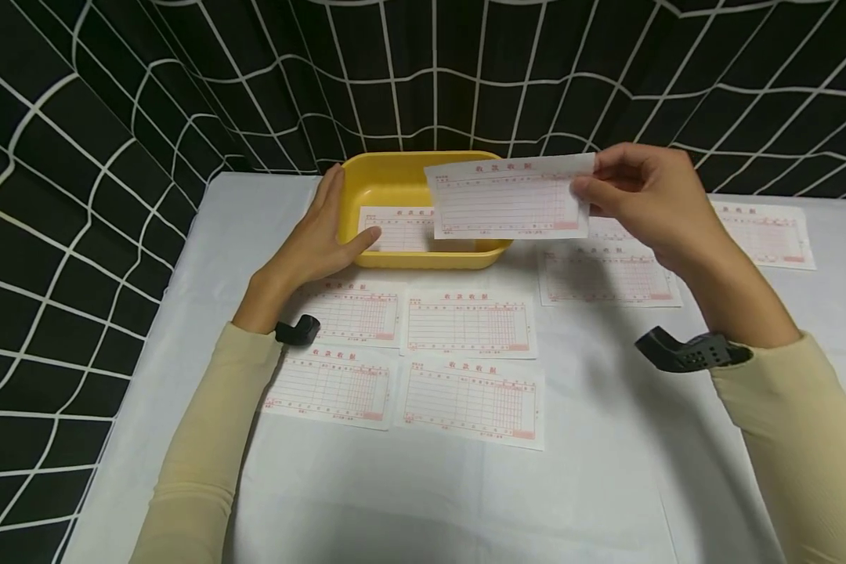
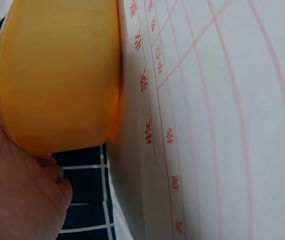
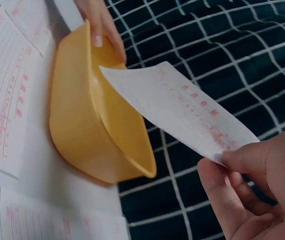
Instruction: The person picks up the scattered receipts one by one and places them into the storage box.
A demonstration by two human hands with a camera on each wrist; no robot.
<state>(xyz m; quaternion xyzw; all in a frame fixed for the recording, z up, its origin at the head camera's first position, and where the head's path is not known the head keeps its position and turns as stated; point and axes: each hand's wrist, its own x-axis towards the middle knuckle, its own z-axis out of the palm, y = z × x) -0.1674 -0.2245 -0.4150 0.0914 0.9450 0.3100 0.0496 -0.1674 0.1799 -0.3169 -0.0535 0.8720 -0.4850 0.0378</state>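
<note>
A yellow plastic basin (image 1: 423,261) stands at the far side of the white table, with a receipt slip (image 1: 395,227) lying inside it. My left hand (image 1: 317,235) holds the basin's left end, fingers along the outside and thumb over the front rim. Between thumb and fingers, my right hand (image 1: 648,196) pinches the right edge of another receipt slip (image 1: 511,200), a white sheet with red print. That sheet hangs above the right part of the basin, and in the right wrist view the same slip (image 3: 177,107) bends slightly.
Several printed slips lie in rows in front of the basin, including a near right one (image 1: 472,399). More slips (image 1: 768,235) lie to the right, partly behind my right arm. A black cloth with a white grid (image 1: 409,78) rises behind the table and along its left.
</note>
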